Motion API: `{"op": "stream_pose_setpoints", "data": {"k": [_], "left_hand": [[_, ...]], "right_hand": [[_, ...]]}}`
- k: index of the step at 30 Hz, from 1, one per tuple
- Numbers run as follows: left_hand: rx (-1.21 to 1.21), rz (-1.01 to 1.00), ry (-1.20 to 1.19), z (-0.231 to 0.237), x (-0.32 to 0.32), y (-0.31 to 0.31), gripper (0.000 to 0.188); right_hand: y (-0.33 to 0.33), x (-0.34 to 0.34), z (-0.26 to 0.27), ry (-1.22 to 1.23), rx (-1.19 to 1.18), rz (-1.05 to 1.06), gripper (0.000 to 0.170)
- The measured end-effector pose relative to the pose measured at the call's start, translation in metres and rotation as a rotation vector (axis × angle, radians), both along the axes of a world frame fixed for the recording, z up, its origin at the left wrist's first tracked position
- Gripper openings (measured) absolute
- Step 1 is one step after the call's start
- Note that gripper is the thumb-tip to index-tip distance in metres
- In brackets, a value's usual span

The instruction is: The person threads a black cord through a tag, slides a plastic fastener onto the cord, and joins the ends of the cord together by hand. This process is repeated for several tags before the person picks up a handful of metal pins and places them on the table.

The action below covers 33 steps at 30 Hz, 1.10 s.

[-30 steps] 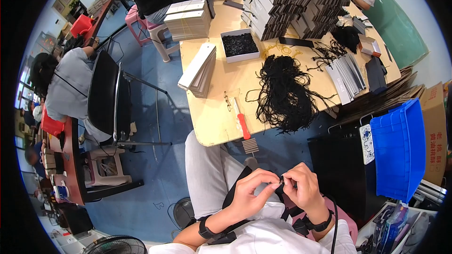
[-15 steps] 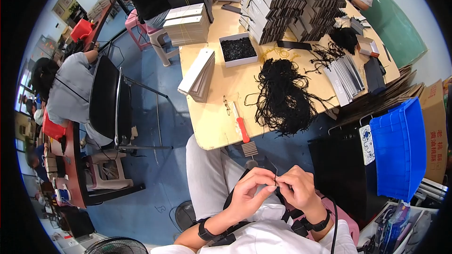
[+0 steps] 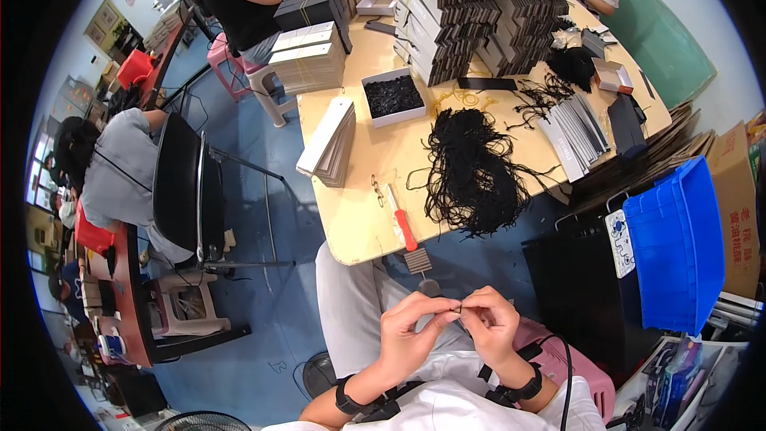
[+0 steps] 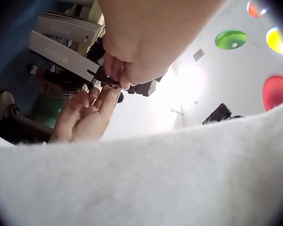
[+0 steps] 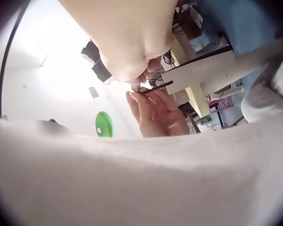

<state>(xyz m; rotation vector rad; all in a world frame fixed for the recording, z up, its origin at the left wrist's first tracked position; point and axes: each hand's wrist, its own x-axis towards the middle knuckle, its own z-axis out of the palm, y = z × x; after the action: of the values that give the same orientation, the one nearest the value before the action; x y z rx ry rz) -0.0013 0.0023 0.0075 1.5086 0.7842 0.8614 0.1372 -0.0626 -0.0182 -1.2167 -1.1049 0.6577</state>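
Past a splayed stack of long white cards (image 3: 327,142) and in front of a pale wooden table (image 3: 351,219), pinching a thin black cord (image 5: 156,88) between closed thumb and fingertips of the left hand (image 3: 407,334). Probably midway through this piece; cannot tell whether knotted. Facing a large tangled heap of black cords (image 3: 475,175), likely left to work. Pinching likewise with the right hand (image 3: 493,331), just beside the left.

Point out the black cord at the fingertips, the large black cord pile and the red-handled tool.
Black cord (image 5: 156,87): right wrist view, its middle stretch.
Large black cord pile (image 3: 477,174): head view, the heap's middle.
Red-handled tool (image 3: 403,224): head view, its red handle.
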Motion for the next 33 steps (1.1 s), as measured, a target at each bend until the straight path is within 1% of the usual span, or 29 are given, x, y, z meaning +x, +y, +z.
{"op": "stream_pose_setpoints", "data": {"k": [2, 6, 8, 9, 11, 12, 13, 15, 16, 17, 18, 19, 20, 21, 23, 24, 25, 27, 28, 30, 31, 33], "left_hand": [[-0.056, 0.046, 0.004, 0.008, 0.002, 0.001, 0.021], [-0.127, 0.058, -0.029, 0.011, 0.003, 0.001, 0.021], [0.150, 0.013, 0.033, 0.019, 0.003, 0.006, 0.020], [0.152, 0.008, 0.031, 0.023, 0.002, 0.009, 0.020], [0.394, -0.070, 0.069, 0.029, -0.001, 0.014, 0.020], [0.396, -0.075, 0.067, 0.030, -0.001, 0.015, 0.020], [0.371, -0.093, 0.019, 0.031, 0.000, 0.016, 0.019], [0.346, -0.116, -0.031, 0.029, 0.001, 0.014, 0.018], [0.231, -0.085, -0.065, 0.024, 0.002, 0.012, 0.018], [0.114, -0.052, -0.096, 0.020, 0.002, 0.010, 0.017], [0.116, -0.053, -0.095, 0.018, 0.003, 0.011, 0.017], [0.032, 0.029, -0.115, 0.017, 0.003, 0.012, 0.016], [-0.049, 0.113, -0.137, 0.016, 0.004, 0.014, 0.015], [-0.094, 0.173, -0.187, 0.017, 0.005, 0.018, 0.015], [-0.148, 0.332, -0.207, 0.023, 0.003, 0.028, 0.017], [-0.144, 0.374, -0.214, 0.021, -0.001, 0.034, 0.017], [-0.140, 0.415, -0.222, 0.019, -0.004, 0.041, 0.018], [-0.113, 0.430, -0.199, 0.020, -0.005, 0.051, 0.018], [-0.130, 0.453, -0.224, 0.020, -0.005, 0.054, 0.016], [-0.137, 0.485, -0.239, 0.019, -0.007, 0.061, 0.013], [-0.138, 0.484, -0.242, 0.017, -0.009, 0.065, 0.013], [-0.126, 0.508, -0.258, 0.012, -0.014, 0.075, 0.011]], "right_hand": [[-0.003, -0.001, 0.000, 0.330, -0.110, -0.006, 0.018], [-0.005, 0.008, -0.005, 0.402, -0.160, 0.013, 0.014], [-0.003, 0.013, -0.012, 0.407, -0.165, -0.010, 0.015], [-0.002, 0.016, -0.018, 0.405, -0.162, -0.014, 0.015], [-0.002, 0.025, -0.030, -0.019, -0.037, 0.024, 0.020], [-0.002, 0.029, -0.033, -0.114, 0.000, 0.105, 0.033], [-0.002, 0.029, -0.033, -0.115, 0.002, 0.098, 0.033], [0.001, 0.022, -0.031, -0.186, -0.050, 0.259, 0.044], [0.001, 0.018, -0.033, -0.205, -0.058, 0.287, 0.052], [-0.001, 0.014, -0.041, -0.205, -0.057, 0.283, 0.052], [-0.002, 0.010, -0.048, -0.187, -0.137, 0.298, 0.051], [-0.004, 0.006, -0.052, -0.168, -0.218, 0.314, 0.050], [-0.007, 0.003, -0.053, 0.020, -0.323, 0.351, 0.050], [-0.007, 0.003, -0.048, 0.018, -0.321, 0.355, 0.050], [-0.007, 0.004, -0.040, 0.142, -0.482, 0.391, 0.056], [-0.007, 0.005, -0.040, 0.139, -0.481, 0.392, 0.056], [-0.006, 0.006, -0.039, 0.102, -0.403, 0.372, 0.059], [-0.005, 0.008, -0.036, 0.029, -0.249, 0.330, 0.064], [-0.006, 0.011, -0.030, 0.026, -0.249, 0.330, 0.064], [-0.008, 0.021, -0.013, 0.043, -0.437, 0.472, 0.058], [-0.008, 0.024, -0.014, 0.040, -0.438, 0.471, 0.058], [-0.006, 0.028, -0.015, -0.149, -0.362, 0.434, 0.043]]}}
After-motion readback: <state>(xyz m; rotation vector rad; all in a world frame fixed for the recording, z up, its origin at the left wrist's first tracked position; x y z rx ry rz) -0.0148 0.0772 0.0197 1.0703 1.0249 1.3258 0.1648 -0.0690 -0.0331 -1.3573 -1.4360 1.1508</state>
